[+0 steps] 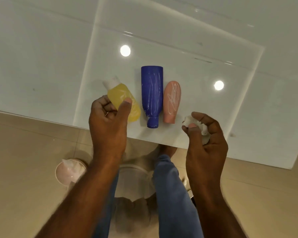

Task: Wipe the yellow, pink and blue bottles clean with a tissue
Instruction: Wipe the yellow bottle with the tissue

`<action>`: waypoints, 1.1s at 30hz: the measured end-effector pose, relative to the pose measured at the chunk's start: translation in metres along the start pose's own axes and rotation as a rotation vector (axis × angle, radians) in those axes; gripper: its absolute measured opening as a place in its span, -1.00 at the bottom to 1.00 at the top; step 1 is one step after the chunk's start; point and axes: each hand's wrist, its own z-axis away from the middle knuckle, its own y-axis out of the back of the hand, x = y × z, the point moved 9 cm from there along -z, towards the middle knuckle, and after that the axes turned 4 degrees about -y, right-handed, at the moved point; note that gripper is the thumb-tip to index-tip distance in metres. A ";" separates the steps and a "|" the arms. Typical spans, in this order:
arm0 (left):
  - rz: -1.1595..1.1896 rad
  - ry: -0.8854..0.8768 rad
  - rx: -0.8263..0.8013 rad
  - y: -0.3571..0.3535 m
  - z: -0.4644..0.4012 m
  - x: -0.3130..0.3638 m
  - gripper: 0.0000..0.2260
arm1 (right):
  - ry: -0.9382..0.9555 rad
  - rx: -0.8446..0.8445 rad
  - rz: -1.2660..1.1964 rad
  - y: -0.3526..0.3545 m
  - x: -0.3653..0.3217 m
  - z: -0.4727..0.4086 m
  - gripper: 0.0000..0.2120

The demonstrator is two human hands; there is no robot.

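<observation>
Three bottles lie side by side near the front edge of a glossy white table [213,117]. My left hand [108,121] grips the yellow bottle [120,95], thumb on top and fingers curled under it; its white cap points away to the left. To its right lies the blue bottle [152,93], cap toward me, with white scribble marks along its body. The pink bottle [172,102] rests beside it, also scribbled with white. My right hand [205,140] pinches a crumpled white tissue [200,127] just right of the pink bottle.
Below the table edge I see beige floor tiles [24,169], my legs in blue jeans [169,186], a pale pink round bin [70,170] with tissue in it at the left, and a white lined bin [132,179] between my legs. Two ceiling lights reflect on the tabletop.
</observation>
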 end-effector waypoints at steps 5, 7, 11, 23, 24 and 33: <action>0.314 -0.028 -0.015 -0.017 0.017 -0.013 -0.47 | 0.327 0.017 0.120 -0.021 -0.006 0.000 -0.61; 0.377 -0.078 -0.062 -0.024 0.017 -0.012 -0.51 | 0.443 0.028 0.157 -0.026 -0.007 0.001 -0.56; 0.296 -0.228 -0.137 -0.037 0.008 0.004 -0.59 | 0.616 0.052 0.232 -0.032 -0.009 -0.008 -0.62; 0.088 -0.348 -0.183 -0.054 -0.019 0.037 -0.64 | 0.838 0.153 0.157 -0.020 -0.045 -0.033 -0.69; 0.062 -0.346 -0.187 -0.052 -0.022 0.037 -0.63 | 0.833 0.122 0.137 -0.019 -0.047 -0.039 -0.69; 0.025 -0.581 -0.253 -0.027 0.005 0.060 -0.72 | 0.936 0.094 -0.011 0.009 -0.060 0.010 -0.67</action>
